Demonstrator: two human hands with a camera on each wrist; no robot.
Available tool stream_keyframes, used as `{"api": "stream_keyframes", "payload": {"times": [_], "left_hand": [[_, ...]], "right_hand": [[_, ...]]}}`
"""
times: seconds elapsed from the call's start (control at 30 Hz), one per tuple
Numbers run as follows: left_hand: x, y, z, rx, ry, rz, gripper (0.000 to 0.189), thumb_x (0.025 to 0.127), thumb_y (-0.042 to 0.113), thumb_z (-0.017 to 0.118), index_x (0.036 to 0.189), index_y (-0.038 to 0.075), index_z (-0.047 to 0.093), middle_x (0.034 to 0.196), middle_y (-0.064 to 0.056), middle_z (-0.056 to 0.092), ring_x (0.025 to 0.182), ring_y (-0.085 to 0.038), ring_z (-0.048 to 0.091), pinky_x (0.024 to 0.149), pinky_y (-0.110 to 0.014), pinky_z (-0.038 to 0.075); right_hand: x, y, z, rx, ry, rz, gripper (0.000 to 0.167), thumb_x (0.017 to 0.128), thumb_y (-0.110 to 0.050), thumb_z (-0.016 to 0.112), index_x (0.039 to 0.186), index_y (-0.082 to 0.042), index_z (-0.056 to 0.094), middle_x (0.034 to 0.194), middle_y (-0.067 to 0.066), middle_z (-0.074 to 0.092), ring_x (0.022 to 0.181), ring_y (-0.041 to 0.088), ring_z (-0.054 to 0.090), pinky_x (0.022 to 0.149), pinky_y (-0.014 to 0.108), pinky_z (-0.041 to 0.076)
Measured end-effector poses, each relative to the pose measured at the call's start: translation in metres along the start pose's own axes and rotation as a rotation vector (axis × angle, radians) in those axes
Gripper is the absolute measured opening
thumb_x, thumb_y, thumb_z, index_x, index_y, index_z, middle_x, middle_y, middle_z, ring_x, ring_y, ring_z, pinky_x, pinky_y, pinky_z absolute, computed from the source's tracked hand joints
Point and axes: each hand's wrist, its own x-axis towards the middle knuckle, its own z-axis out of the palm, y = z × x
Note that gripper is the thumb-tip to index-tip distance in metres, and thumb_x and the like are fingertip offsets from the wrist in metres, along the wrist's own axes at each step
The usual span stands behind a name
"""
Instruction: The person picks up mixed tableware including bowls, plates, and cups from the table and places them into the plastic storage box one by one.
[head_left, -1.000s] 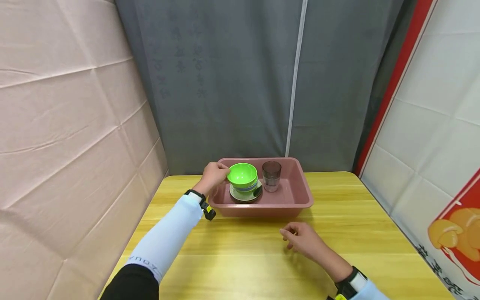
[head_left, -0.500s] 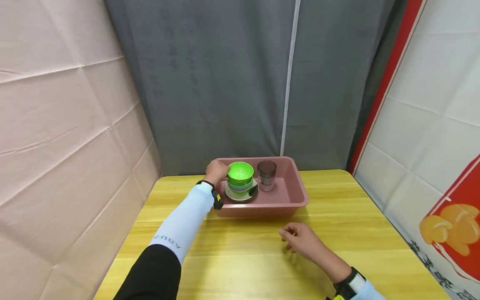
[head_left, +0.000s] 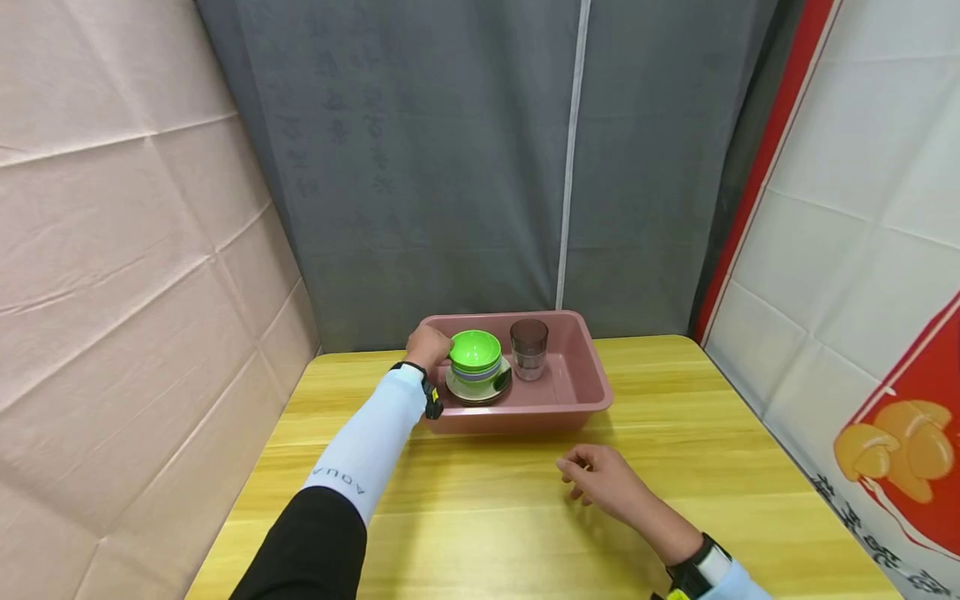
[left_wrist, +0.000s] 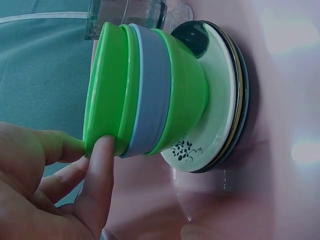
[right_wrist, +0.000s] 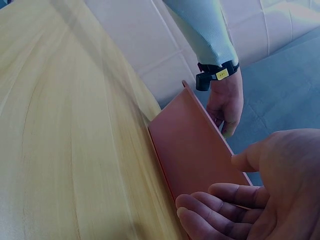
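My left hand [head_left: 428, 347] pinches the rim of the top green bowl [head_left: 476, 350] between thumb and fingers. In the left wrist view that bowl sits nested in a stack of bowls, with a blue-grey bowl [left_wrist: 154, 90] and another green bowl [left_wrist: 182, 90] beneath. The stack stands on a white plate [left_wrist: 220, 100] with a dark floral print, on top of darker-edged plates. A dark spoon [head_left: 502, 380] lies on the white plate beside the bowls. My right hand [head_left: 603, 481] hovers over the table in front of the bin, fingers loosely bent, holding nothing.
The pink bin [head_left: 517, 422] holds the dishes and stands at the table's far edge. A smoky drinking glass [head_left: 529, 350] stands in it, right of the bowls. A grey curtain [head_left: 420, 167] hangs behind the wooden table [head_left: 465, 517], with cloth walls on both sides.
My left hand has lowered the top green bowl down onto the stack, so it now sits deeper in the bowls below. The right hand has stayed in place. The head view has shifted slightly.
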Motion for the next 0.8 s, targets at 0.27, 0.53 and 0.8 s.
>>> {"api": "stream_keyframes", "payload": {"times": [0.27,0.53,0.8], "left_hand": [[-0.0030,0.0026,0.0000,0.021,-0.003,-0.023,0.021,0.102,0.012,0.066,0.088,0.003,0.079,0.067,-0.001,0.062,0.060,-0.016,0.065,0.058,-0.026,0.050],[0.0032,0.0023,0.0040,0.008,-0.014,-0.059,0.024,0.101,0.007,0.061,0.085,0.001,0.078,0.068,-0.006,0.068,0.052,-0.015,0.066,0.050,-0.023,0.052],[-0.0007,0.0041,0.0037,-0.008,-0.014,-0.069,0.024,0.104,0.007,0.061,0.090,-0.001,0.079,0.077,-0.012,0.074,0.055,-0.017,0.070,0.062,-0.030,0.062]], "right_hand": [[-0.0004,0.0004,0.0002,0.005,0.001,0.007,0.030,0.112,-0.031,0.069,0.112,-0.001,0.075,0.100,0.014,0.074,0.079,0.030,0.076,0.067,0.050,0.065],[0.0004,-0.0005,0.0002,-0.002,-0.004,0.030,0.031,0.111,-0.032,0.069,0.111,-0.001,0.075,0.099,0.013,0.074,0.079,0.029,0.076,0.068,0.051,0.065],[-0.0003,0.0004,0.0017,0.000,0.006,0.022,0.032,0.110,-0.030,0.071,0.110,0.002,0.074,0.097,0.014,0.074,0.076,0.029,0.076,0.067,0.050,0.065]]}}
